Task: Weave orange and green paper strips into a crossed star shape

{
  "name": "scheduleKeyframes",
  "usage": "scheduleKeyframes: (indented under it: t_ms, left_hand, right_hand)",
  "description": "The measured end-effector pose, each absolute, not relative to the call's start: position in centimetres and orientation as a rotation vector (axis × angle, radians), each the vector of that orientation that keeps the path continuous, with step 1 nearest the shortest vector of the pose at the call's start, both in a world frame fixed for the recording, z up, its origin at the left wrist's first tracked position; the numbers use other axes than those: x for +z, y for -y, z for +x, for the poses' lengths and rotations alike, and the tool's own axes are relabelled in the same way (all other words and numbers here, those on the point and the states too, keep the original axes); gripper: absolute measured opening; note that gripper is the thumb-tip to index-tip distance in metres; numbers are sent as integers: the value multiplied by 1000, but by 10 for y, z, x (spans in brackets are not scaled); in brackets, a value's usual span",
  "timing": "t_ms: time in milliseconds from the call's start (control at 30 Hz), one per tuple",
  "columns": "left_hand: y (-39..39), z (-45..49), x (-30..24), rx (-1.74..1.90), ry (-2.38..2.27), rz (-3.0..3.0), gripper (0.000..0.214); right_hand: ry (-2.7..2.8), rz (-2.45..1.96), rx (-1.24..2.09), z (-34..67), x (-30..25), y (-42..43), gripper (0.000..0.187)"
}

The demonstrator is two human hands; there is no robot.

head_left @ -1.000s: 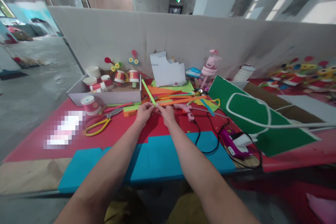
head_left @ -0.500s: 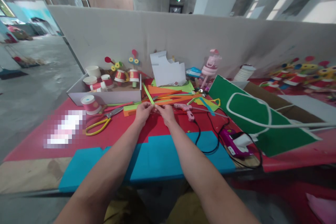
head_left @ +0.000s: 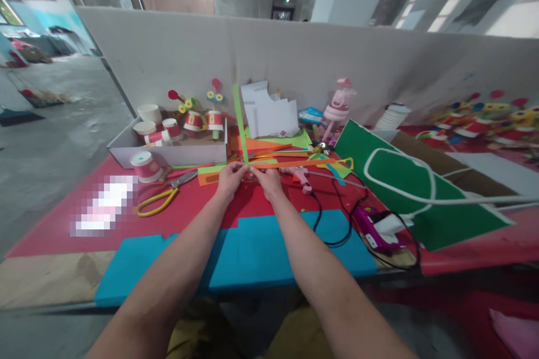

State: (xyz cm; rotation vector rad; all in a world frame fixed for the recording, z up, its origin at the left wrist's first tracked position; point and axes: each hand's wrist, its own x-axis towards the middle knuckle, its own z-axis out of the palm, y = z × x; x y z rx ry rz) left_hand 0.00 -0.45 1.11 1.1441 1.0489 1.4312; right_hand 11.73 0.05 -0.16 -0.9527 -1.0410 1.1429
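Note:
My left hand [head_left: 231, 177] and my right hand [head_left: 268, 180] meet over the red table, fingertips pinched close together. A long green paper strip [head_left: 240, 120] rises from the pinch, upright and leaning slightly left. An orange paper strip [head_left: 305, 164] stretches from the same spot toward the right, at roughly a right angle to the green one. Where the two strip ends meet, my fingers partly hide them. Just right of my right hand lies a pink glue gun [head_left: 301, 178]. Scissors with yellow handles [head_left: 158, 203] rest left of my left hand.
A white box [head_left: 177, 156] holds paper cups and cup figures, with a red-and-white cup [head_left: 145, 167] before it. Blue sheets [head_left: 269, 252] line the front edge. A purple power box [head_left: 377, 230] with black cable and a green board [head_left: 391, 190] stand at right.
The green strip has swung up to stand taller against the partition. The orange strip now shows stretching out to the right from my fingers. Both hands stay nearly in place.

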Motion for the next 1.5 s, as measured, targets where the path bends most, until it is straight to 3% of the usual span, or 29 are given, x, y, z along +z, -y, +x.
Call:
scheduleKeyframes:
  t_ms: [500, 1500]
  left_hand:
    - [4, -2, 11, 1446, -1096, 1186, 27]
    - [5, -2, 8, 1425, -1017, 1138, 26]
  right_hand:
    - [839, -781, 1452, 120, -2, -2, 23]
    - [933, -865, 1364, 119, 0, 1, 36]
